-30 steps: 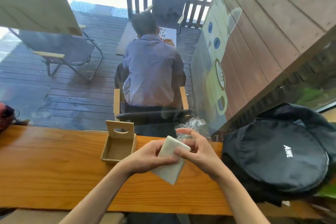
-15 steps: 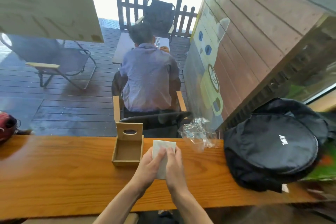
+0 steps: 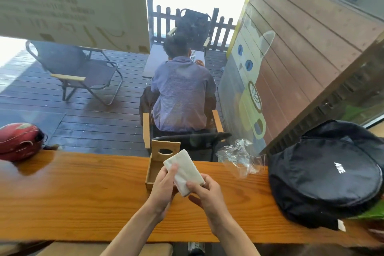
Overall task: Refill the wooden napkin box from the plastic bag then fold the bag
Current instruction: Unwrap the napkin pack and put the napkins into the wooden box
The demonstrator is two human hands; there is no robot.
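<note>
step: we're mid-refill. Napkin stack (image 3: 185, 171) is out of the plastic bag (image 3: 239, 160) and held just above the wooden napkin box (image 3: 154, 167); not in yet, bag not folded.

left hand (image 3: 164, 185): we grip the stack's left side, thumb on top, fingers curled under. Forearm comes up from the near edge of the surface (image 3: 72, 189), angled toward the box.

right hand (image 3: 205, 191): we pinch the stack's near-right corner, thumb on top, other fingers curled below. Wrist sits a bit right of the box.

stack: tilted, long axis running from near-right up to far-left, far end overlapping the box's upright back panel w/ the oval cut-out. Not squared to the box.

box: open tray, looks empty as far as we can see; sits near the far edge of the surface, about mid-length.

bag: crumpled, clear, lying at the far edge just right of the box, well clear of both hands.

next (our guess): turn the stack so its edges line up w/ the tray walls, lower it flat, let go. Then reach right for the bag.

risk: loose top sheets may slide or fan out if the stack goes in skewed.

other: black backpack (image 3: 326, 170) at the right end; red helmet (image 3: 19, 140) at the far-left corner.
</note>
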